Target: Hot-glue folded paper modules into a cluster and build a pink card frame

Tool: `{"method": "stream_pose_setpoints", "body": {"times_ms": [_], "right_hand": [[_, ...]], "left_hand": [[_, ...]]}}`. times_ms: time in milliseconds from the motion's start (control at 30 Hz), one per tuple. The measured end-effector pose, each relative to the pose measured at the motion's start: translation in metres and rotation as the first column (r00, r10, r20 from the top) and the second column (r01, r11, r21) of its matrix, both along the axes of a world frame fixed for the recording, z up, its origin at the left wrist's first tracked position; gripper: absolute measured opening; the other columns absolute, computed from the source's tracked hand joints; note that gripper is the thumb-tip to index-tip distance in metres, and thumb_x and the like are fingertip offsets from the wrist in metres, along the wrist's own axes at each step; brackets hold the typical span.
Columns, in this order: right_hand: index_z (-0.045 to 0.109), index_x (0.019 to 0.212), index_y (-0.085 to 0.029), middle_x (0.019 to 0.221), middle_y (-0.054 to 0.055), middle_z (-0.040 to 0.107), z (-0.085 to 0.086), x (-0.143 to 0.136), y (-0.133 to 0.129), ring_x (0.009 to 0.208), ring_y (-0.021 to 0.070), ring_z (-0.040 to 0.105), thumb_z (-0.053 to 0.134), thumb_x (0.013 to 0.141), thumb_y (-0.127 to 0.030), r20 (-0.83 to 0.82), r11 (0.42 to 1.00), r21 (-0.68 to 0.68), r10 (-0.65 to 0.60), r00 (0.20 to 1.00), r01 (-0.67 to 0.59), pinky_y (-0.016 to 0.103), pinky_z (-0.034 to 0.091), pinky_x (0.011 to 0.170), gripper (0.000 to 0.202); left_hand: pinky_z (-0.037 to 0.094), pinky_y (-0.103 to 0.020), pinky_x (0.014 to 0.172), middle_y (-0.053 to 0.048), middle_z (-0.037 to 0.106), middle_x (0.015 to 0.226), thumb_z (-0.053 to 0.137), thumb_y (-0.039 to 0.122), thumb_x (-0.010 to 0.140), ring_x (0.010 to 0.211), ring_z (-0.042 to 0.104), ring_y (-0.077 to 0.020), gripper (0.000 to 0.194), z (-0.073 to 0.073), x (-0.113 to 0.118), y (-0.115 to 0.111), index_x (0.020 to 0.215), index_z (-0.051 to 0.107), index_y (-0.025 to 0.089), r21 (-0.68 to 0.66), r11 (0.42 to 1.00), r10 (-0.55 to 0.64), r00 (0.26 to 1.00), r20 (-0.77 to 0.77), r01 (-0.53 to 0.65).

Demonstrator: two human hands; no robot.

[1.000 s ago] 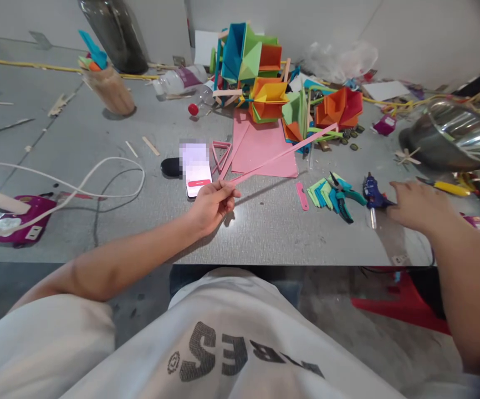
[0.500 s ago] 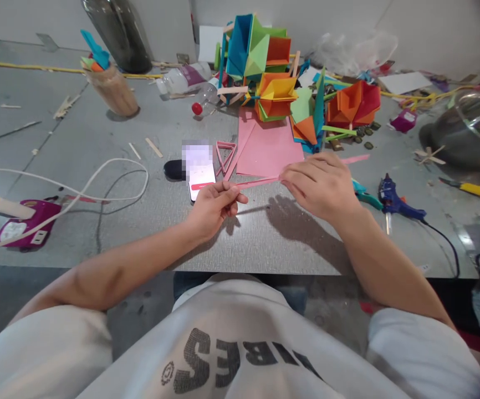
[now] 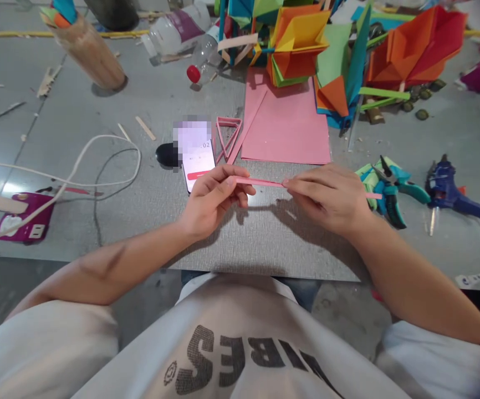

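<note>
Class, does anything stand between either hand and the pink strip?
Nothing visible does: the left hand and the right hand both hold the pink strip, and nothing crosses the stretch showing between them. The phone lies beyond the left hand, not between it and the strip.

This looks like a craft workshop: the grey worktop [image 3: 77,119] holds pliers [image 3: 394,206] and a glue gun [image 3: 452,189] towards its right edge and bright folded paper [image 3: 418,50] towards its far edge. Wood scraps [image 3: 47,83] lie towards the left edge, where a purple power socket [image 3: 37,209] sits near the front.
</note>
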State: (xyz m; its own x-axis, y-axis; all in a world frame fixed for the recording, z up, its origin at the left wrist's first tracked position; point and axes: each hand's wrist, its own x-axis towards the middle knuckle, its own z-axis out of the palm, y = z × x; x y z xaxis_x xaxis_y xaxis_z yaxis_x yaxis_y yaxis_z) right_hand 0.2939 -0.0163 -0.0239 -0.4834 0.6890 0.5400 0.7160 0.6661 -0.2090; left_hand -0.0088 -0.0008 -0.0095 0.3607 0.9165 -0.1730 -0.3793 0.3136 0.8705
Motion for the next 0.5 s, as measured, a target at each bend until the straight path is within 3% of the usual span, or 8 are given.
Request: {"method": "stream_pose_setpoints", "body": {"times_ms": [67,267,500], "right_hand": [[0.090,0.128,-0.035,0.110,0.003,0.094,0.003,-0.004,-0.002,0.094,0.0226,0.086,0.070,0.118,-0.029,-0.050,0.999,-0.039,0.016,0.999,-0.018,0.039,0.061,0.083,0.023],[0.086,0.124,-0.029,0.104,0.002,0.092,0.016,-0.017,-0.006,0.093,0.0208,0.087,0.077,0.112,-0.017,-0.316,0.965,-0.109,0.193,0.929,-0.238,0.035,0.068,0.082,0.020],[0.086,0.135,-0.032,0.114,0.005,0.091,0.024,-0.023,-0.012,0.100,0.0210,0.087,0.068,0.112,-0.011,-0.363,0.920,-0.229,0.221,0.905,-0.317,0.035,0.073,0.085,0.036]], "left_hand": [[0.066,-0.025,0.074,-0.005,0.087,0.090,0.101,0.046,0.101,0.071,0.078,-0.0134,0.033,0.000,-0.002,-0.003,0.106,0.082,0.020,0.019,1.000,0.001,1.000,0.001,-0.002],[0.069,-0.029,0.078,-0.004,0.080,0.087,0.103,0.044,0.100,0.072,0.077,-0.0157,0.034,-0.001,-0.004,-0.007,0.095,0.079,0.022,0.003,1.000,0.016,1.000,-0.023,-0.016],[0.069,-0.031,0.076,-0.005,0.076,0.090,0.106,0.046,0.095,0.081,0.079,-0.0196,0.042,0.003,-0.005,-0.013,0.090,0.072,0.023,0.026,1.000,0.005,1.000,-0.014,-0.004]]}}
